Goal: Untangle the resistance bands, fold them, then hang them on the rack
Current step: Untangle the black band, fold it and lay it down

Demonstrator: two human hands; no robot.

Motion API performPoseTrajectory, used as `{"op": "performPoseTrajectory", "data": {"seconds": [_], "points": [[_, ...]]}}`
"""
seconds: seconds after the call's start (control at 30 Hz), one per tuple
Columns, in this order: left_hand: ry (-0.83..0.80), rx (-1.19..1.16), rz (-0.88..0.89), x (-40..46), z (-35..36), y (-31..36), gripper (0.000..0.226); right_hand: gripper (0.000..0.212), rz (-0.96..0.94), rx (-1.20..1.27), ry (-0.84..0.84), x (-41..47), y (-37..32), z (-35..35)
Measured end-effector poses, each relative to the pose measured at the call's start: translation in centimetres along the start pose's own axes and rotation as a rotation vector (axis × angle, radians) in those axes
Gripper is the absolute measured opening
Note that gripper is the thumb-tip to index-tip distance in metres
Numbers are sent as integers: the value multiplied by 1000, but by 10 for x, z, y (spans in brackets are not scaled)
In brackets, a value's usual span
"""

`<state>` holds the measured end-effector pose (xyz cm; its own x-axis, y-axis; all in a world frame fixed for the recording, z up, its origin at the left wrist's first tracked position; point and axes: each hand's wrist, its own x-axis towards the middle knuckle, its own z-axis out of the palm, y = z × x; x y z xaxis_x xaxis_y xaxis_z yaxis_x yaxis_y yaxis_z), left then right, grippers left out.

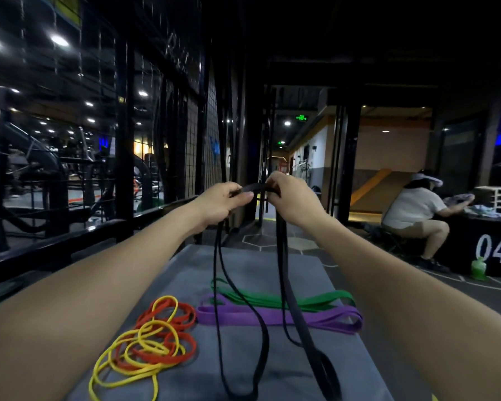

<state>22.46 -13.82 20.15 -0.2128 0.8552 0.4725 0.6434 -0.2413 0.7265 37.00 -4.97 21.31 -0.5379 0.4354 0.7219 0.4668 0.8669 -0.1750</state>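
My left hand [223,202] and my right hand [291,198] are raised close together, both pinching the top of a black resistance band [262,334]. Its long loops hang down to the grey mat [287,369]. On the mat lie a folded purple band [281,318] and, just behind it, a folded green band [281,300]. At the front left a yellow band [122,369] and an orange band [182,347] are tangled together. The black wire-grid rack [211,125] rises behind my hands.
A person [414,211] squats at the right beside a black box marked 04 [492,250], with a green bottle [478,269] at its foot. A black railing [70,235] and gym machines fill the left. A corridor runs straight ahead.
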Motion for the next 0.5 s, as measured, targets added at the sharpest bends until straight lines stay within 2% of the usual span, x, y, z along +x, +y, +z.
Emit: {"op": "performPoseTrajectory", "data": {"seconds": [0.13, 0.3, 0.5], "points": [[11, -85, 2, 5, -3, 11, 5, 18, -7, -58, 38, 16, -1, -8], [12, -34, 11, 10, -1, 19, 10, 26, -41, -51, 103, 29, -5, -21], [3, 107, 2, 8, -6, 17, 15, 31, -89, -73, 49, 33, -7, -22]]}}
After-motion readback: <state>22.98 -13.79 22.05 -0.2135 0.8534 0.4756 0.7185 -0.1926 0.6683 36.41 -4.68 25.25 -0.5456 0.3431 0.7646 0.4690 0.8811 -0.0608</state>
